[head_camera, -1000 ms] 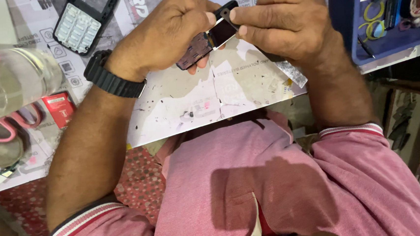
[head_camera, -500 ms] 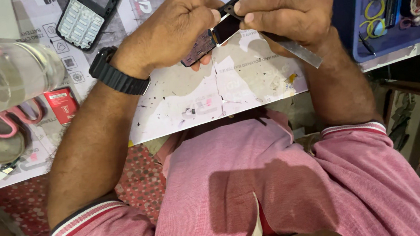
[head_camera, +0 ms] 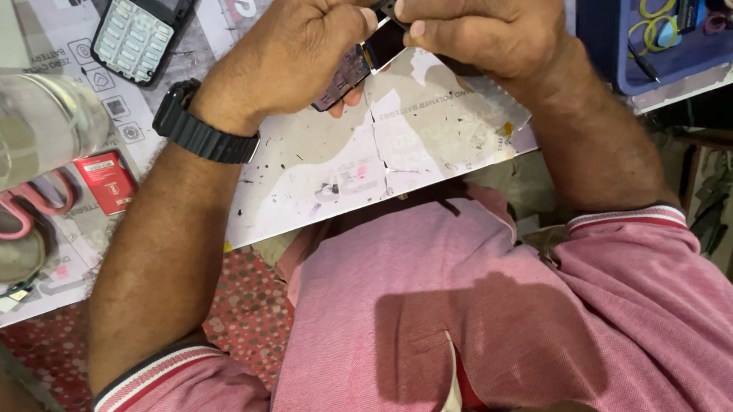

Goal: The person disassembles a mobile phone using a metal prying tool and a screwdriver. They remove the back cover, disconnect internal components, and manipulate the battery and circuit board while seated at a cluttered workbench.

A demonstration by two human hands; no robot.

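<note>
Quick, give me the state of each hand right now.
Left hand: closed, gripping the small dark device.
Right hand: closed, pinching the same device's upper end.

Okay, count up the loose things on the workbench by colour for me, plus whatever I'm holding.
Black: 2, the small dark rectangular device pinched between the left hand and right hand, and the black keypad phone.
Red: 1, the small red box.
Pink: 1, the pink-handled scissors.
Clear: 1, the clear plastic bottle.
Total: 5

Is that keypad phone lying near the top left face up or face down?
Face up: the keypad phone shows its rows of pale keys, flat on the paper-covered table.
</note>
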